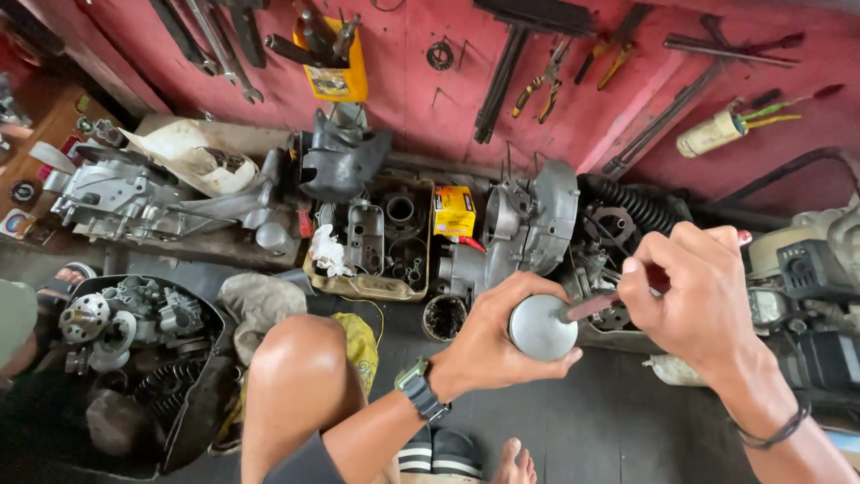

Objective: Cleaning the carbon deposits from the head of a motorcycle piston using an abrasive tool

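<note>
Left grip (488, 336) clasps grey piston (540, 327); right grip (694, 291) pinches red-handled tool (591, 306) touching piston.

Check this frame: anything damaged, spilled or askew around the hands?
Nothing by the hands stands out. The left hand cups a round grey metal part, face up and level; the right hand holds a thin tool to its rim. Behind them, engine parts lie loose along the wall, cluttered, with no visible spill.

Both hands (502, 336) (694, 296) in closed grip
</note>
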